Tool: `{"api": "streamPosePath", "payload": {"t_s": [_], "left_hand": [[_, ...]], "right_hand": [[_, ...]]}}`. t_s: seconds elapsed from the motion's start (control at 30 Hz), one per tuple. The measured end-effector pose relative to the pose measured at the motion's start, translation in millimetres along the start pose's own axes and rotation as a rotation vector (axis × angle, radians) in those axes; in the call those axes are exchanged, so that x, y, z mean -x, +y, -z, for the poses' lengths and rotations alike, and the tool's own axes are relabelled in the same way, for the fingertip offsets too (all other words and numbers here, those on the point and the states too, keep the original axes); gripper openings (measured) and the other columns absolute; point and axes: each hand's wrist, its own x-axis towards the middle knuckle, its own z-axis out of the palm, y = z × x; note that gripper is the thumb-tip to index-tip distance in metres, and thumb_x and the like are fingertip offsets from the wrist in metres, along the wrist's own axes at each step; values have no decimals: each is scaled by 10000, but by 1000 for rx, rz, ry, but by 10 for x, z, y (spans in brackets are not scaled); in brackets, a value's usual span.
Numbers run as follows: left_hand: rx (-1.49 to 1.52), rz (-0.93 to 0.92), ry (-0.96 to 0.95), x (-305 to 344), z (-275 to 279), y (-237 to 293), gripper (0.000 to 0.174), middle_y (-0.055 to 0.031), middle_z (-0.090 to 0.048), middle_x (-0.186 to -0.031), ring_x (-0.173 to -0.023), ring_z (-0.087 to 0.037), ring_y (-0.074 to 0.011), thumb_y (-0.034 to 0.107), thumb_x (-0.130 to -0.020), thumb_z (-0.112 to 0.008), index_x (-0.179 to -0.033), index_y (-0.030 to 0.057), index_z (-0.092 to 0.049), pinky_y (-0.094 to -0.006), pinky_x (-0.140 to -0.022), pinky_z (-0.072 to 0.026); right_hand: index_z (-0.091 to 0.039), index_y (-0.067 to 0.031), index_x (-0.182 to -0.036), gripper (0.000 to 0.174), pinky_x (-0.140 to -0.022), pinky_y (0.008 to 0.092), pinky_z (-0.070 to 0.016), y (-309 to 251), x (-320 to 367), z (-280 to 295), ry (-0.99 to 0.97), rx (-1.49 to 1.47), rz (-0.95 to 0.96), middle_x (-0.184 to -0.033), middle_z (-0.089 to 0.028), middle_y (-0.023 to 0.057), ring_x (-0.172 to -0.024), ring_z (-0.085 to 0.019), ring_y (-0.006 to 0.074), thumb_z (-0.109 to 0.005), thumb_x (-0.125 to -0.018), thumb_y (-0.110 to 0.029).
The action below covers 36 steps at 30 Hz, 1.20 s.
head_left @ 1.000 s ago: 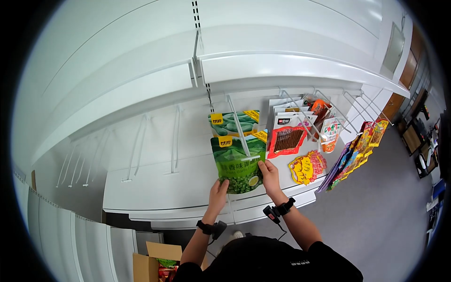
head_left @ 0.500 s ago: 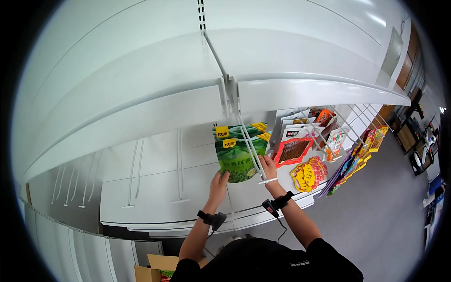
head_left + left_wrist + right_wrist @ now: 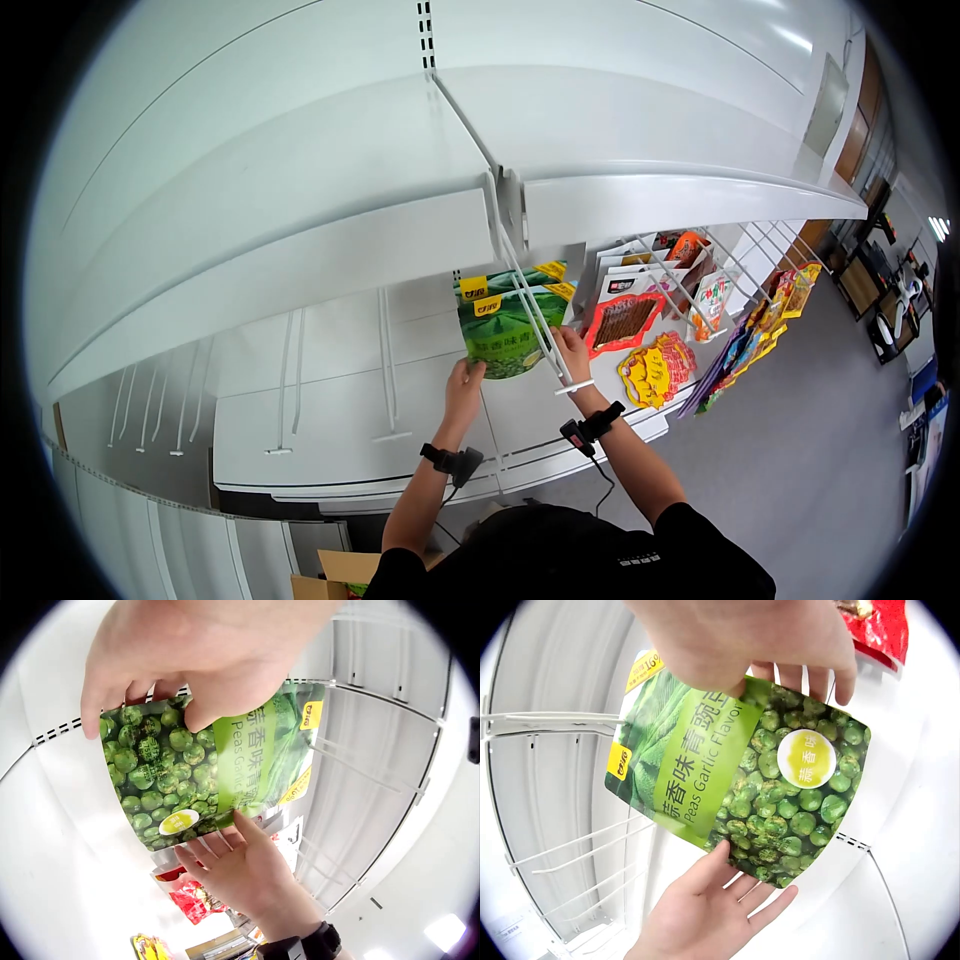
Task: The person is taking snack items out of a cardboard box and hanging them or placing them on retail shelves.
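A green bag of garlic-flavour peas (image 3: pixel 508 338) is at a white double-wire hook (image 3: pixel 540 335), whose front end sticks out past it. My left hand (image 3: pixel 463 390) pinches the bag's left edge, thumb on the front and fingers behind. At the opposite edge my right hand (image 3: pixel 573 355) grips it the same way, partly covered by the hook in the head view. Printed peas and an oval label fill the lower front of the pea bag (image 3: pixel 787 795) in the right wrist view. A second green bag (image 3: pixel 550 270) hangs right behind, mostly hidden.
A white upper shelf (image 3: pixel 640 212) overhangs the hooks. More bare hooks (image 3: pixel 388 370) line the left. To the right are a red-and-white snack pack (image 3: pixel 625 322), yellow-and-red packs (image 3: pixel 655 370) and hanging colourful packets (image 3: pixel 765 320). Below, a cardboard box (image 3: pixel 350 567) stands by the body.
The pea bag has moved back along the hook, close to the bag behind, with both hands still gripping its edges. The upper shelf now sits lower in the head view.
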Motion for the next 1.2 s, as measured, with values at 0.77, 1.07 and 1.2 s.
{"api": "streamPosePath", "payload": {"t_s": [0.77,1.07,1.2], "left_hand": [[241,73,374,1764,-56,-267,416,-66,-485,-1260,-1091,-491,-168,219,-896,-554,-1273,78,-448,-322,-898,-407],[390,199,497,2789,-307,-325,334,-72,-579,-1122,-961,-571,-167,211,-911,-539,-1203,55,-507,-309,-820,-461],[396,218,561,3254,-367,-398,282,-60,-613,-1058,-905,-595,-152,221,-917,-536,-1144,55,-548,-292,-770,-482]], "right_hand": [[-575,-76,-1023,317,-769,313,-469,-101,1387,792,-51,-410,-567,-922,-635,50,-858,-595,161,-483,-935,-366],[-593,-112,-919,254,-752,314,-447,-27,1964,1583,3,-668,-687,-824,-630,18,-789,-568,150,-523,-911,-356],[-582,-99,-929,252,-740,306,-437,77,2194,1806,36,-704,-717,-817,-620,34,-776,-556,155,-525,-904,-343]]}}
